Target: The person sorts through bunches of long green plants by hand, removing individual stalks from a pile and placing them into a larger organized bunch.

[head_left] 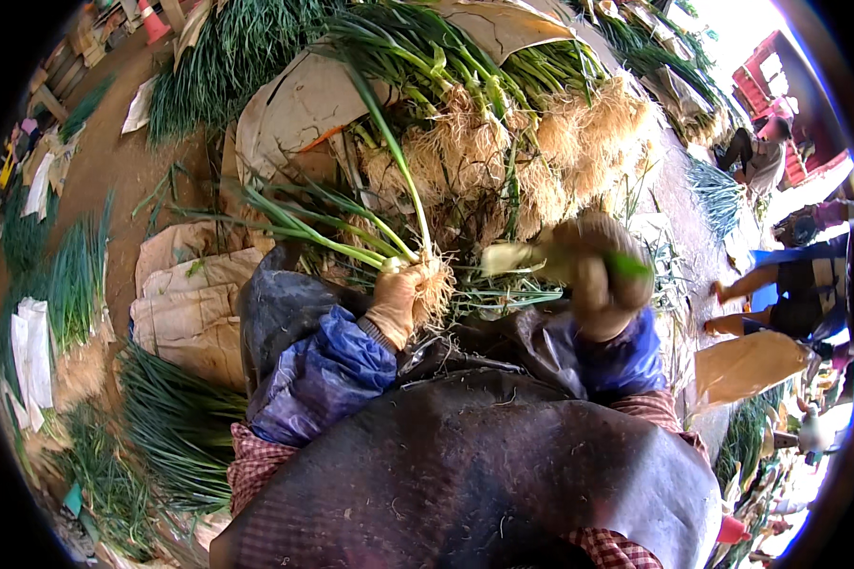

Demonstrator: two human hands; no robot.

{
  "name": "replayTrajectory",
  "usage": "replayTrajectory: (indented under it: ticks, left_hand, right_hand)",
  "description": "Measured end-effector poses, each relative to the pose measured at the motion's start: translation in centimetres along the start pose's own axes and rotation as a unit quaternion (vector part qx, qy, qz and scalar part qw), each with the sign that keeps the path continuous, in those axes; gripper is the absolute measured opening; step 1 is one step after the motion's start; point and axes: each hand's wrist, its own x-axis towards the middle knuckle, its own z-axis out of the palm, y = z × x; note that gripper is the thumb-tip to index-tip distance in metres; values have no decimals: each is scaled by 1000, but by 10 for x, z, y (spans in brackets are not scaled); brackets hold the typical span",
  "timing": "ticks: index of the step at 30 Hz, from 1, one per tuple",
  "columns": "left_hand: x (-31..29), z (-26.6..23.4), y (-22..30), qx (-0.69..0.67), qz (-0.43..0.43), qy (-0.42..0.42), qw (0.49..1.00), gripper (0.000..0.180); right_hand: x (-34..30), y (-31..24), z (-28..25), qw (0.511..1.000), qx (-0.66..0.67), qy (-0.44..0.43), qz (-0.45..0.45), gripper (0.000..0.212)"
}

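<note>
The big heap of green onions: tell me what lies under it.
Brown paper sheets show beneath the heap of green onions at its left and top edges. Whatever is below the heap's middle is covered by stalks and roots.

Spring onion bunch [370, 242]: long green leaves, pale stalks, tangled tan roots; lies slanted, leaves fanning up and left, root end gripped in the gloved left hand [396, 302] above the dark apron's upper edge.

Knife [512, 258]: pale blade pointing left, green handle, blurred; clasped in the gloved right hand [598, 275], just beside the roots.
</note>
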Motion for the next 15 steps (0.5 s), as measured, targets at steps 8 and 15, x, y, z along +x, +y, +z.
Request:
replayTrajectory:
  ticks: [8,15]
  left_hand:
    - [-7,2,36,-209,-105,-260,937,51]
    - [-2,-14,38,-165,-114,-200,959,47]
  right_hand:
    - [-25,78,-44,823,-363,-407,157,47]
    - [84,90,43,887,-329,-274,171,28]
